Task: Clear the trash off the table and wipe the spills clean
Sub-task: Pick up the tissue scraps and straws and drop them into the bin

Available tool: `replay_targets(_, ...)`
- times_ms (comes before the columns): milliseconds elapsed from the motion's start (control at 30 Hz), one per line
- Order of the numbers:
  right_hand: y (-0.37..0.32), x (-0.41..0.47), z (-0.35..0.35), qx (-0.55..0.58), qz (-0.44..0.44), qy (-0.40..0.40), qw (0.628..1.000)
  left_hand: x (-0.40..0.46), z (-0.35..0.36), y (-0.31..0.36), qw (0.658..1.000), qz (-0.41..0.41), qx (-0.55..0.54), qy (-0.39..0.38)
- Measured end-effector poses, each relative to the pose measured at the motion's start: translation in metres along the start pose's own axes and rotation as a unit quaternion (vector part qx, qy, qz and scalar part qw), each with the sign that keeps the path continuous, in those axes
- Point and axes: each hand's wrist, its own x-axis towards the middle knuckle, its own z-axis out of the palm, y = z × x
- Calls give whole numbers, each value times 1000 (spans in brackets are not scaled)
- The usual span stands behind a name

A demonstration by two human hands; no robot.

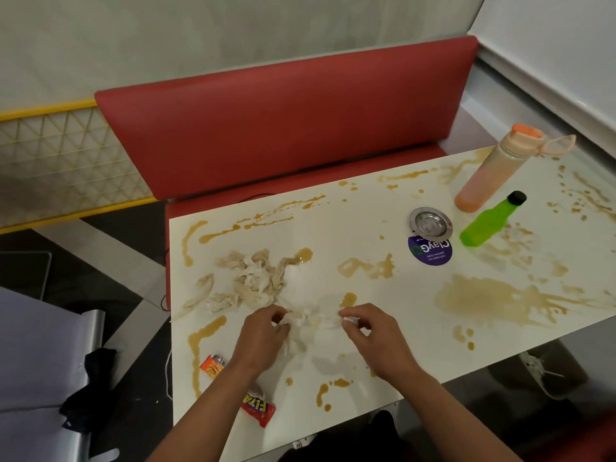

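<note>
A white table [383, 295] is streaked with brown spills, the widest a smeared patch [493, 300] at the right. Both hands hold a white tissue [311, 320] near the front middle. My left hand [266, 335] pinches its left end, my right hand [370, 331] pinches its right end. A heap of soaked, crumpled tissues [250, 281] lies just beyond my left hand. A red and orange snack wrapper [256, 406] lies at the front left, partly under my left forearm.
An orange drink bottle [493, 171] stands at the back right beside a green bottle [490, 220]. A small steel bowl [431, 223] sits near a purple round sticker [430, 253]. A red bench [283, 128] runs behind the table.
</note>
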Motion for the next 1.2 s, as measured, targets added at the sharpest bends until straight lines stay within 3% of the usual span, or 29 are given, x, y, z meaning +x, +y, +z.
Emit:
replay_targets(400, -47, -5, -54, 93, 9, 67, 993, -12, -46, 68, 992, 28, -122, 21)
replay_targets(700, -32, -14, -102, 129, 9, 93, 987, -12, -54, 133, 986, 65, -148, 41)
replay_targets(933, 8, -10, -169, 157, 7, 111, 981, 0, 1, 200, 987, 66, -146, 6)
replay_targets(1200, 82, -10, -305, 181, 40, 151, 971, 31, 122, 321, 984, 101, -120, -83)
